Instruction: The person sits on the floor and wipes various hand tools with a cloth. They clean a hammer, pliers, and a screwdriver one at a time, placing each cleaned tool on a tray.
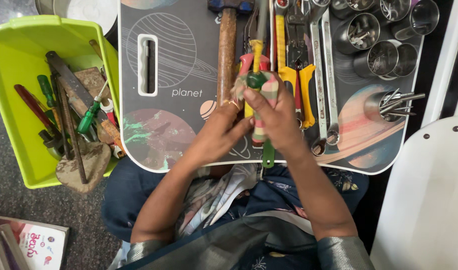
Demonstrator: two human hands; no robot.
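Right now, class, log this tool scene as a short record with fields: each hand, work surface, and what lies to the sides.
left hand: left hand pinches a striped cloth wrapped on a tool
right hand: right hand holds the cloth and a green-and-yellow handled tool
surface: lap tray printed with planets
on tray: wooden-handled hammer, yellow-handled pliers, spanners, steel cups of small metal parts
person's left side: lime green tub of worn tools

one hammer (227, 50), two spanners (323, 75), one green bin (19, 40), two hands (249, 122).
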